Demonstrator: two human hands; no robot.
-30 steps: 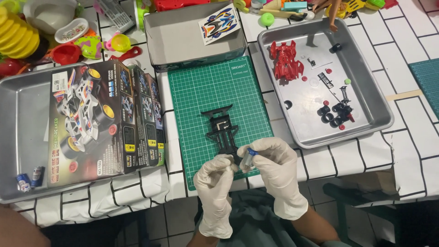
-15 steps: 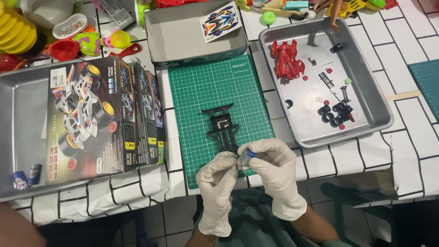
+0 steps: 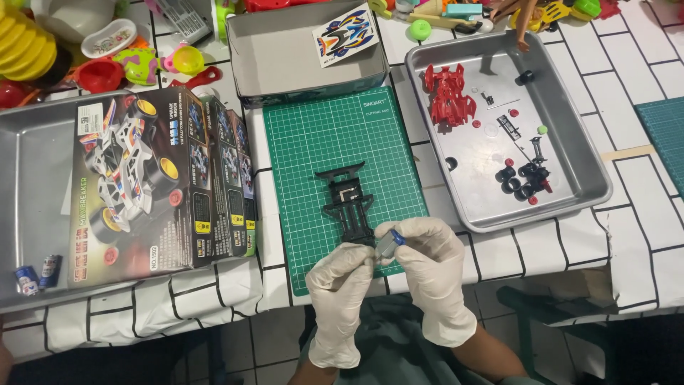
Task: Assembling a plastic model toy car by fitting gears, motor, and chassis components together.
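Right now your black plastic toy-car chassis (image 3: 349, 204) lies flat on the green gridded cutting mat (image 3: 313, 142) in the middle of the frame, its long axis running from the upper centre down toward you, tilted slightly to the lower right, with the wider bumper end pointing away from you. Your left hand in a white latex glove (image 3: 342, 285) comes up from the bottom edge, fingers curled and touching the near end of the chassis. Your right hand in a white latex glove (image 3: 431, 267) rises beside it, fingers bent inward and pinching a small grey cylindrical motor with a blue end (image 3: 388, 244) just at the chassis's near end; the two hands touch around it. The chassis is an open, ribbed frame with a pale patch near its centre. At middle right sits a metal tray (image 3: 577, 153) holding a red car body shell (image 3: 449, 96) and small black wheels (image 3: 520, 180); at left a printed toy-car box (image 3: 153, 178) rests in another metal tray (image 3: 35, 164).
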